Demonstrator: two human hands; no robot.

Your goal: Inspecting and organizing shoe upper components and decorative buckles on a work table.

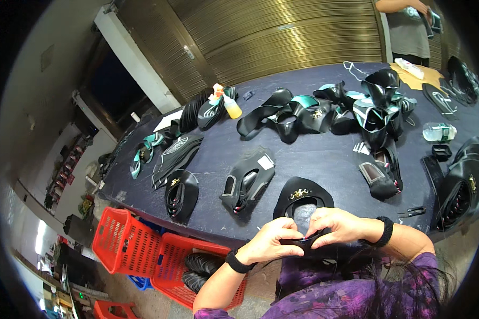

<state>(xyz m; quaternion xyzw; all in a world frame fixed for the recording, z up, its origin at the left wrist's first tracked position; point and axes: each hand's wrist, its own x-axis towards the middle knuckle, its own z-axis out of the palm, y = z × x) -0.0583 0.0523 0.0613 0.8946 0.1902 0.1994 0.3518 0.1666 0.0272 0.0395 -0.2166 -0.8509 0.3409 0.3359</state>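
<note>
A black shoe upper [288, 198] with a gold chain ornament [300, 193] lies at the table's near edge, its far end resting on the tabletop. My left hand [274, 239] pinches the near end of its rim from the left. From the right, my right hand [332, 227] grips the same end, with thumbs and fingertips close together. What lies between the fingertips is mostly hidden. Left of the upper is a separate black and grey piece [250, 181] with a white label. Further left stands a nested stack of black uppers [181, 196].
Piled uppers with teal linings [308, 114] cover the table's far middle. A spray bottle [232, 108] with yellow liquid stands at the back left. Black thread snips [412, 211] and a clear bottle [439, 132] lie to the right. Red baskets [125, 239] sit below left. Another person [410, 32] stands far right.
</note>
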